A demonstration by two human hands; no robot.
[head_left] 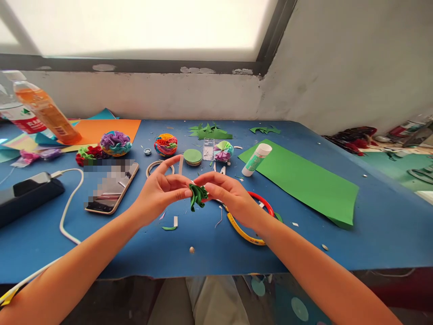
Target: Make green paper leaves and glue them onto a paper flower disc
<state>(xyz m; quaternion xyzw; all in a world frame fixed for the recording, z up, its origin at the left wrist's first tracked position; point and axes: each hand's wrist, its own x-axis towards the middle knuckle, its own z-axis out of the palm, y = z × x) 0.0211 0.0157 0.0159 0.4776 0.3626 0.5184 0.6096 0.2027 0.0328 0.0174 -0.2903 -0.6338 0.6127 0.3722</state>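
Note:
A small ruffled green paper flower (198, 197) is pinched between my two hands above the blue table. My left hand (161, 192) grips its left side with thumb and fingertips, and its index finger is raised beside a thin pale strip (181, 166). From the other side, my right hand (233, 194) closes its fingertips on the flower's upper right edge. Under my right hand lie scissors with a red and yellow handle (248, 234), partly hidden. A roll of tape (151, 169) rests behind my left hand. Beyond my fingers is a stack of round green paper discs (193, 156).
Ruffled paper balls (165, 145) sit farther back. A glue stick (257, 159) lies on a green paper sheet (307, 183) at right. A phone (113, 189), a white cable (64, 221) and bottles (47, 110) are at left. Paper scraps dot the blue table (142, 253).

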